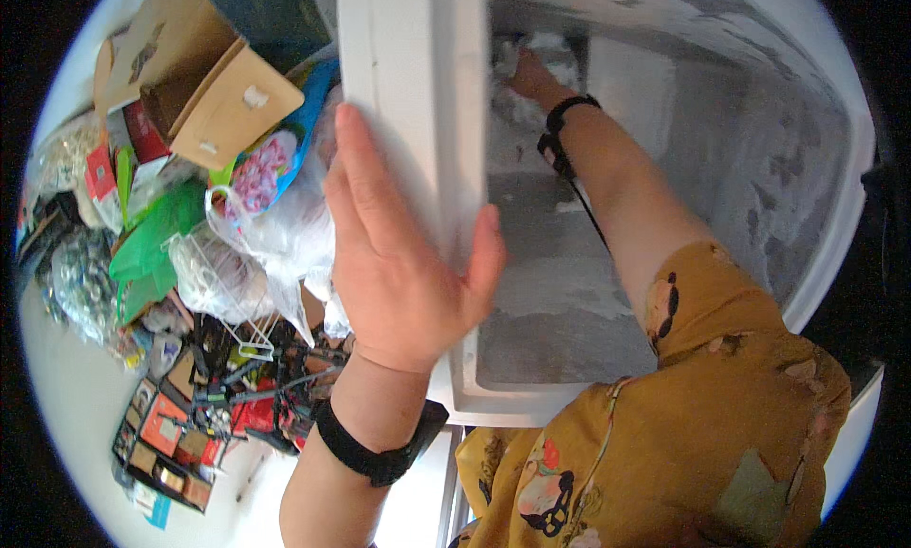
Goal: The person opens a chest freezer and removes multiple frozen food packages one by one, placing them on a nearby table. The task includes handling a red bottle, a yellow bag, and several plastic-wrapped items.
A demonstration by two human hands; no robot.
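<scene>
My left hand (406, 263) lies on the white rim (413, 85) of what looks like a chest freezer, its fingers extended and its thumb over the inner edge. My right arm reaches deep into the grey, frosted interior (555, 263). Down there, my right hand (534, 78) touches a crumpled whitish material (555, 50), possibly a cloth or plastic; blur hides whether the fingers grip it. Black bands circle both wrists, and a dark strap or cord (587, 210) hangs by the right forearm.
Left of the rim are an opened cardboard box (235, 107), plastic bags (285, 228), a green bag (156, 228), a white wire rack (249, 341) and a divided box of small goods (164, 434). The freezer's far rim (843, 228) curves along the right.
</scene>
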